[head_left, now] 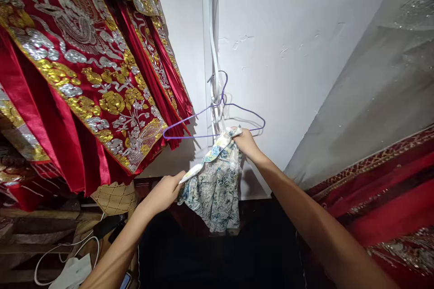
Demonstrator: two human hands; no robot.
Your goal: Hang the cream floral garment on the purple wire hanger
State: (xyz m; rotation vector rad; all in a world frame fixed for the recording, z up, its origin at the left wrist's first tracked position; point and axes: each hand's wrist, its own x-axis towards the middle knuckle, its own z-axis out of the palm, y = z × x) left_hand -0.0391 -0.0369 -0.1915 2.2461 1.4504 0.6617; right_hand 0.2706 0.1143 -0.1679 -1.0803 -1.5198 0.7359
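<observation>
Between my two hands hangs a small floral garment [217, 189], white with blue, green and yellow print; it looks like shorts or a skirt, I cannot tell which. My left hand [167, 192] is closed on one end of its upper edge. Higher up, my right hand [247, 142] pinches the other end, so that edge slants. Just behind and above the cloth is a purple wire hanger [242, 107], its hook on a white cable or strap by the wall. The right hand is close to the hanger's lower bar; whether it touches it, I cannot tell.
A red costume [111, 76] with gold and silver embroidery hangs at the left. Clear plastic [369, 81] and red fabric [389, 203] are on the right. Lower left, a white cable [50, 253], dark devices [107, 226] and a gold mesh item [115, 196] lie on wood. A white wall [271, 31] stands ahead.
</observation>
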